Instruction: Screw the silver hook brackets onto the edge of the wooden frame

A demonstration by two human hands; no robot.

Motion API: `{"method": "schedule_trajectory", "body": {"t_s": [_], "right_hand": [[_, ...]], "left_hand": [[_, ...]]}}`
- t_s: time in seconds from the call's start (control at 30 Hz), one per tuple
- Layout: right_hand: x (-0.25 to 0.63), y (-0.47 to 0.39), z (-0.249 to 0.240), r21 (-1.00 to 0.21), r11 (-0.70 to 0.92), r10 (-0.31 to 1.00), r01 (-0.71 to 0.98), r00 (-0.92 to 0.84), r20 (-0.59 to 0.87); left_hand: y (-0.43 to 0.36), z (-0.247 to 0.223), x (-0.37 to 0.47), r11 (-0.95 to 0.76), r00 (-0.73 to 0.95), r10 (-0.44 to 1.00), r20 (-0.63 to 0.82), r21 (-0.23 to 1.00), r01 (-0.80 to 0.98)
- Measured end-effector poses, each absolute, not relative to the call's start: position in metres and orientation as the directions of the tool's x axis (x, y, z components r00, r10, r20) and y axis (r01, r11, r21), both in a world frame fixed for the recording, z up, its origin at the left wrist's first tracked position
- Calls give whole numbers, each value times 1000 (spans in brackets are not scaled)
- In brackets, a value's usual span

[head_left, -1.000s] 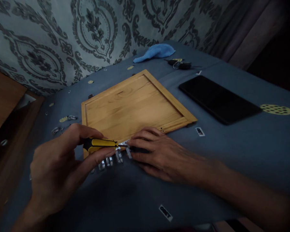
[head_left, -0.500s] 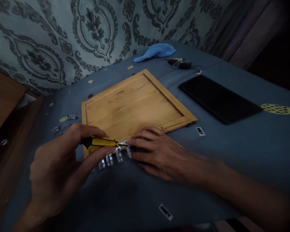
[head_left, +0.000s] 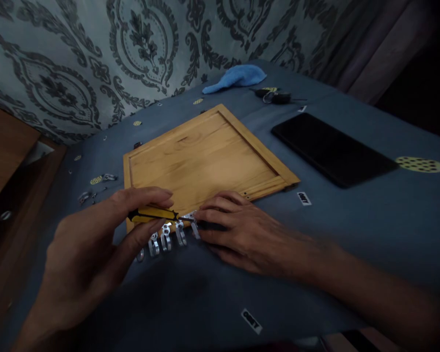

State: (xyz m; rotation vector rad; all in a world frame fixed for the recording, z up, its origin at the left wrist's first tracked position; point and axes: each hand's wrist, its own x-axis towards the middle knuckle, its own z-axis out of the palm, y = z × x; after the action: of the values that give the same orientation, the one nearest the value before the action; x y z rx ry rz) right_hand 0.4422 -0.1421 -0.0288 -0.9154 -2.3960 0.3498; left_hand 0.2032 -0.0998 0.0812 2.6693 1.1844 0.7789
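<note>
Between the thumb and fingers of my left hand (head_left: 95,244) is a yellow-and-black screwdriver (head_left: 152,213), its shaft pointing right to a silver metal hook (head_left: 195,229). My right hand (head_left: 242,232) rests at the near edge of a framed wooden board (head_left: 194,161), its fingers closed around that same hook; their tips partly hide it. Several more metal hooks (head_left: 165,237) line the board's near edge to the left, under and beside my left fingers. Where the screwdriver's tip meets the hook is too small to make out.
A black phone-like slab (head_left: 333,149) lies right of the board. Behind are a blue cloth (head_left: 238,78) and a dark tool-like item (head_left: 276,98). Loose metal hooks (head_left: 110,177) and small bits lie on the blue-grey cloth surface (head_left: 352,220) at left, near a wooden cabinet (head_left: 7,146).
My left fingers have shifted a little forward and right along the screwdriver, uncovering more of the hooks below. The right hand and board have stayed in place.
</note>
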Motion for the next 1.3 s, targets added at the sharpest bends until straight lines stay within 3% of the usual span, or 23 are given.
{"method": "schedule_trajectory", "body": {"t_s": [0.13, 0.53, 0.73, 1.3], "right_hand": [[442, -143, -27, -432, 726, 684, 535, -620, 383], [443, -142, -30, -434, 735, 675, 521, -621, 398], [443, -142, -28, -435, 728, 682, 529, -624, 382], [443, -142, -27, -427, 736, 674, 526, -629, 387]], "left_hand": [[-100, 81, 210, -777, 654, 629, 419, 326, 538], [-108, 76, 207, -685, 505, 714, 485, 339, 645], [-104, 82, 207, -697, 560, 716, 418, 371, 614], [-103, 84, 206, -746, 628, 666, 403, 365, 557]]}}
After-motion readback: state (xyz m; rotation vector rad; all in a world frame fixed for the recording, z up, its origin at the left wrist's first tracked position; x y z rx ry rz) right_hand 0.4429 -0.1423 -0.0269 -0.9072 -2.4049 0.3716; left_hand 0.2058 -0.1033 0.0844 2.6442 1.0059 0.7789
